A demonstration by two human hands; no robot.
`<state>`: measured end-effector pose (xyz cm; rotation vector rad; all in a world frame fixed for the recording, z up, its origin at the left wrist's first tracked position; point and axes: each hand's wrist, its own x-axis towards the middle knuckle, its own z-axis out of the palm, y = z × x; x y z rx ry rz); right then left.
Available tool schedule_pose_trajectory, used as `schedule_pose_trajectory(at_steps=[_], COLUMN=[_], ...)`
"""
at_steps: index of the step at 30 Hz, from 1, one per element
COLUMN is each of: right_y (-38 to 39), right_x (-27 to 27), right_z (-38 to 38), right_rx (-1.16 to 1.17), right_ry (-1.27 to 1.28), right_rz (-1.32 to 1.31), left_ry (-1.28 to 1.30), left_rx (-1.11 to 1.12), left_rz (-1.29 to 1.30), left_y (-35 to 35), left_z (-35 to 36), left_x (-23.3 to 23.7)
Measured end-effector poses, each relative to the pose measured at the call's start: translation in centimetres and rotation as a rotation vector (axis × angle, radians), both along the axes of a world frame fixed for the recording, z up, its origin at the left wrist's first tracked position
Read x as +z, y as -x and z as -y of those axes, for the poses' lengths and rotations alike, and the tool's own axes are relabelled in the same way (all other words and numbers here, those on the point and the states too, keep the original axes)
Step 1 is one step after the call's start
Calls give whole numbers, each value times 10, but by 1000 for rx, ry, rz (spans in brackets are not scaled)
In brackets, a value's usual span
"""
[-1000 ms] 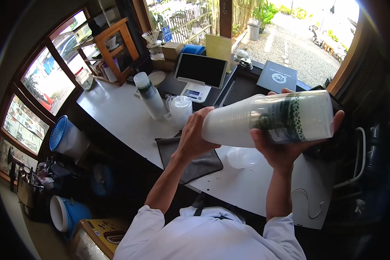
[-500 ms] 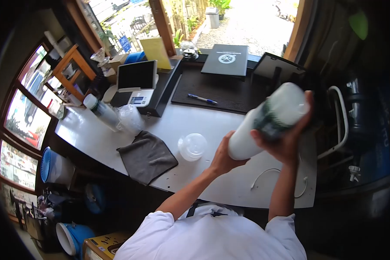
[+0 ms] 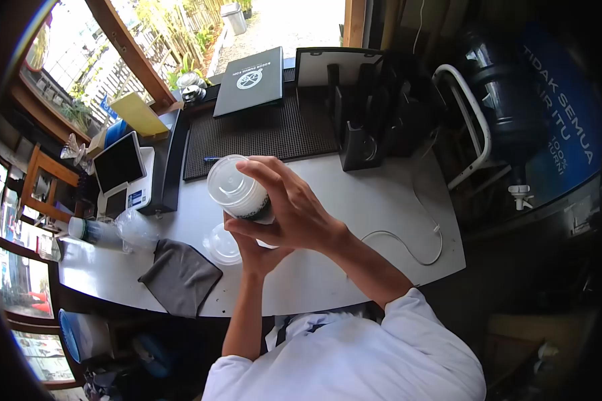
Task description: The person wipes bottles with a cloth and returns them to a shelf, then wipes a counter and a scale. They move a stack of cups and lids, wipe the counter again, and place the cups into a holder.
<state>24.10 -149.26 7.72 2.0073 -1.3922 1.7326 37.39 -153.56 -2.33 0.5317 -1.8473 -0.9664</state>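
Note:
A stack of translucent plastic cups point(image 3: 237, 186) with a dark green print is held up over the table, its round end tilted toward me. My right hand point(image 3: 294, 207) wraps around its right side, fingers near the top end. Lower down, my left hand point(image 3: 259, 257) grips the stack from below, its fingers partly hidden behind the right hand. Clear plastic lids point(image 3: 222, 246) lie on the table just left of my left hand. Farther left is a grey cloth point(image 3: 180, 277).
Another cup stack point(image 3: 93, 231) lies at the left beside a clear plastic bag point(image 3: 137, 230). A tablet-like screen point(image 3: 119, 160) stands behind them. On the black mat point(image 3: 308, 127) rests a dark menu board point(image 3: 251, 80). A white cable point(image 3: 411, 254) curls at the right.
Both hands have swung the cup stack leftward and turned its end toward me. My view has shifted right, so the table things appear farther left.

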Motion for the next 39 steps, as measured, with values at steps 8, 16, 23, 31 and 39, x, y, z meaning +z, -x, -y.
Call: schedule_pose_trajectory(at_steps=[8, 16, 23, 31, 39], right_y=[12, 31, 124, 337, 353], right_x=[39, 58, 111, 44, 41], right_z=[1, -5, -48, -50, -41], right_rx=[31, 184, -12, -868, -831], right_ry=[112, 246, 405, -251, -1074], right_rz=[-2, 75, 534, -4, -205], left_ry=[-101, -59, -71, -73, -94], left_rx=[-124, -64, -58, -70, -55], left_rz=[-28, -71, -139, -126, -111], left_y=[10, 12, 19, 20, 16], left_z=[16, 9, 5, 2, 3], left_x=[2, -5, 5, 9, 3])
